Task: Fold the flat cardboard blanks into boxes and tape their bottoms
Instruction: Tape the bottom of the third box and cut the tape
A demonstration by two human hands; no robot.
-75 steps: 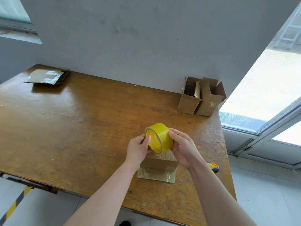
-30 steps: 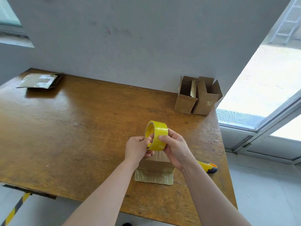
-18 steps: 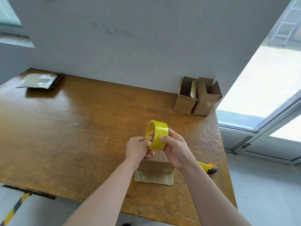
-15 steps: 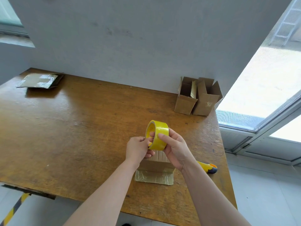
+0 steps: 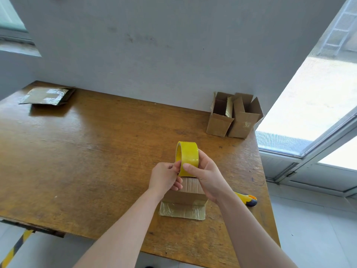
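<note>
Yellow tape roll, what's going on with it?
A person's right hand grips the yellow tape roll above a small cardboard box on the wooden table. The left hand pinches its edge, probably finding the tape's end. Two open boxes stand by the wall; flat blanks lie far left.

A worn wooden table [image 5: 96, 161] stands against a plain grey wall [image 5: 154, 55]. Near its right edge lies a yellow and black knife [image 5: 249, 199] with an orange tip, partly hidden. To the right is a glass door [image 5: 309, 151] in a pale frame, with a ladder [image 5: 340, 31] outside. A window [image 5: 11, 20] shows at the upper left. Below the table's near left corner is a yellow and black striped strip [image 5: 15, 248] on the pale floor [image 5: 309, 238].
</note>
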